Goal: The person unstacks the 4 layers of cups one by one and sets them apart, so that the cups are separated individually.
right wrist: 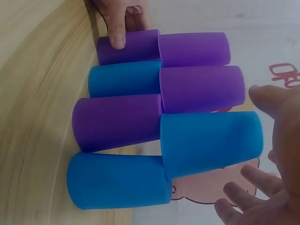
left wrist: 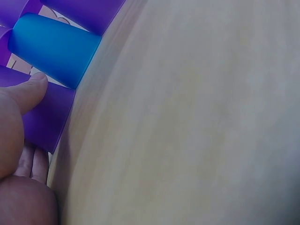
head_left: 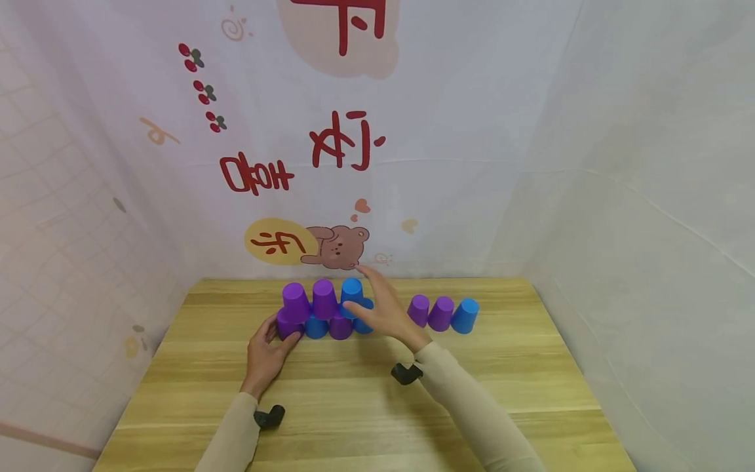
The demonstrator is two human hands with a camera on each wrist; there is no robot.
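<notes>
Upside-down cups stand in two tiers on the table. The lower row alternates purple and blue, and three cups sit on top of it: two purple and, at the right end, a blue cup (right wrist: 211, 143). My left hand (head_left: 265, 357) holds the leftmost lower purple cup (left wrist: 49, 115), thumb on its near side and fingers round the outer side. Beside the top blue cup is my right hand (head_left: 386, 314), its thumb and fingers spread apart. In the right wrist view a gap shows between those fingers (right wrist: 243, 197) and the cup. A lower blue cup (right wrist: 119, 180) stands beneath it.
To the right, two purple cups (head_left: 441, 314) and a blue cup (head_left: 465, 316) stand upside down in a row on the wooden table (head_left: 377, 419). A printed cloth (head_left: 448, 196) hangs behind the table, with pale cloth walls at both sides.
</notes>
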